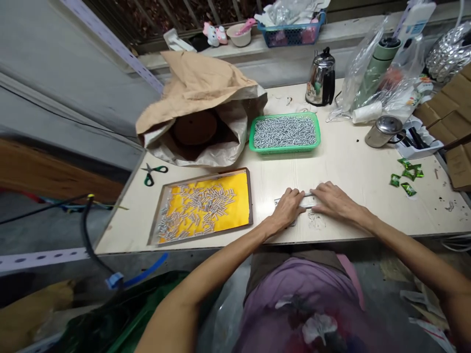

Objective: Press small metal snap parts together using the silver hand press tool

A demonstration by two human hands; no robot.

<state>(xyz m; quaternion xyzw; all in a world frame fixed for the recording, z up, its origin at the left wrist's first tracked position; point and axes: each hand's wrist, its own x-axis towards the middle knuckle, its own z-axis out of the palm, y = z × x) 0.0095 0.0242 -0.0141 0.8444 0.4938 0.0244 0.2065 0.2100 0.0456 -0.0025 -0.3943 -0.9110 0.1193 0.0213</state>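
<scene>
Head view: left hand [288, 208] and right hand [335, 200] grasping slim metal bars [308, 207] near the table's [382, 215] front edge; tray [241, 201] at nine o'clock, sweets [408, 189] near three, green basket [285, 150] blocking twelve, paper bag [206, 88] crowding ten, kettle [319, 81] beyond!

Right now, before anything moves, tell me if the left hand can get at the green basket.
Probably yes: nothing visible stands between the left hand and the green basket, whose top is open. The hand is at the metal strips, so it may need to leave them first.
</scene>
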